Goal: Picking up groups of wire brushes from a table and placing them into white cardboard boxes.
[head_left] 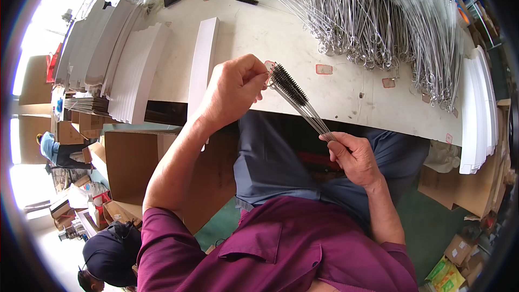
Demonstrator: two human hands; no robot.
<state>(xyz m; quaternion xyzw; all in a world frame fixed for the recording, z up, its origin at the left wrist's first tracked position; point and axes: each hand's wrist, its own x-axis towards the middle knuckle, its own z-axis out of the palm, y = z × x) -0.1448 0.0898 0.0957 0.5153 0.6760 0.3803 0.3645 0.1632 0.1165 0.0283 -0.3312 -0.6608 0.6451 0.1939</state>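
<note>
A slim bundle of straw brushes (290,87) with black bristles and thin metal wire stems slants between my two hands, over the table's near edge. My right hand (355,159) is closed round the lower end of the stems. At the upper end, my left hand (232,86) pinches with thumb and forefinger beside small wire loops; its fingers partly hide what they grip. A long white box (204,57) lies on the table just behind my left hand. Farther back lies a single black-bristled brush (246,0).
A large heap of wire-stemmed brushes (357,21) covers the far right of the table (248,32). White flat boxes (138,70) stand stacked at the left, more white boxes (478,111) at the right. An open carton (130,165) sits below left. Another person (112,254) is at lower left.
</note>
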